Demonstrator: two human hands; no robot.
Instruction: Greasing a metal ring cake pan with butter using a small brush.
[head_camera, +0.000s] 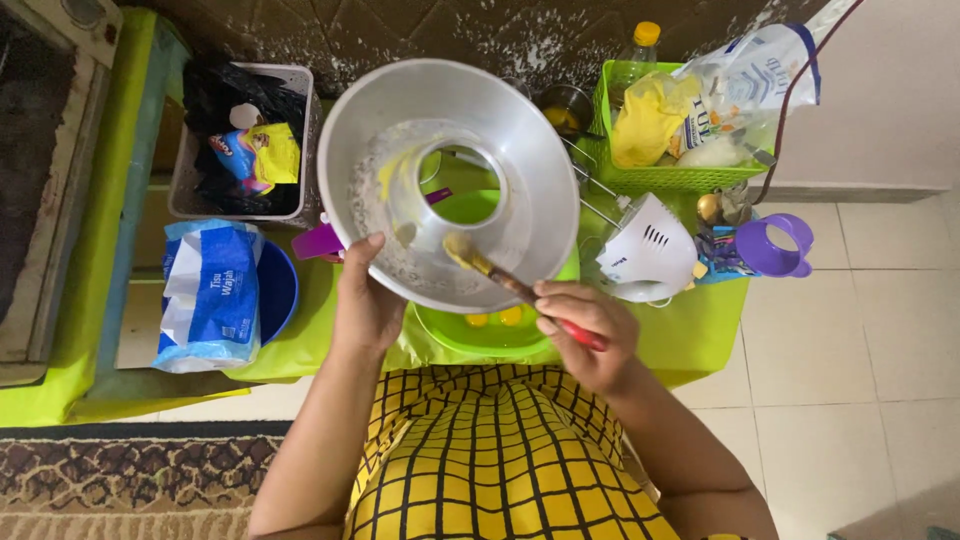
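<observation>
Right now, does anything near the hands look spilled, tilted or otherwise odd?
Nothing looks spilled. The left hand holds the metal ring cake pan tilted up off the green table, while the right hand holds a pastry brush against the pan's inside. The yellow smears inside the pan sit where the brush touches.

Floor (860, 330) on the right side was pale square tile with thin grout lines, evenly lit, no hard shadows. A light wall (890, 110) met it at the upper right along a low skirting edge. Behind the counter ran a dark quilted panel (400, 30) with diamond stitching, speckled with white flecks. The low counter (700, 330) was covered in a bright green cloth that hung over its front edge. At the left a green-covered ledge (90, 250) ran alongside a worn pale frame (60, 200). A patterned rug (130, 480) in brown and cream, dark-bordered, lay at the lower left.
</observation>
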